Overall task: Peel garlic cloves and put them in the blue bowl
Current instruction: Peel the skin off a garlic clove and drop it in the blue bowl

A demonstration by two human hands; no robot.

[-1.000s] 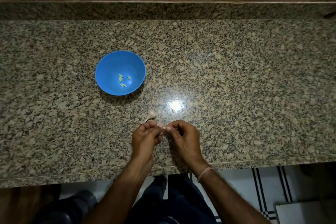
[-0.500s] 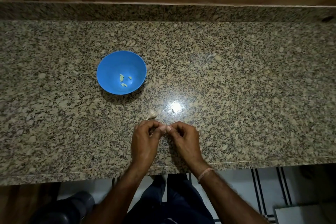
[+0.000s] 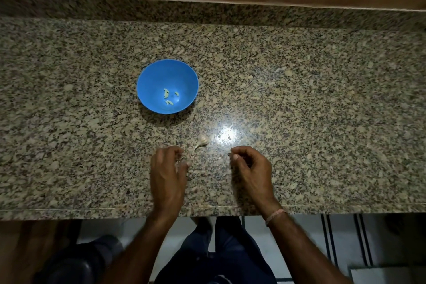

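The blue bowl (image 3: 147, 80) stands on the granite counter left of centre, with several pale peeled cloves (image 3: 168, 98) in its bottom. A small garlic bulb (image 3: 202, 139) with a short stem lies on the counter between the bowl and my hands. My left hand (image 3: 168, 168) is blurred just left of the bulb; its fingers are curled, with a pale bit that looks like a garlic clove at the thumb tip. My right hand (image 3: 251, 168) is to the bulb's right. Its thumb and forefinger pinch together on what seems a scrap of garlic skin, too small to make out.
The speckled granite counter (image 3: 322, 99) runs the full width, with a raised back ledge and wood panelling behind. A bright lamp glare sits right of the bulb. The counter's front edge (image 3: 345, 206) is just below my wrists, with floor and my legs beneath.
My hands, which were together pinching one clove, have pulled apart. The left has moved left and the right has moved right. The bulb and bowl have stayed where they were.
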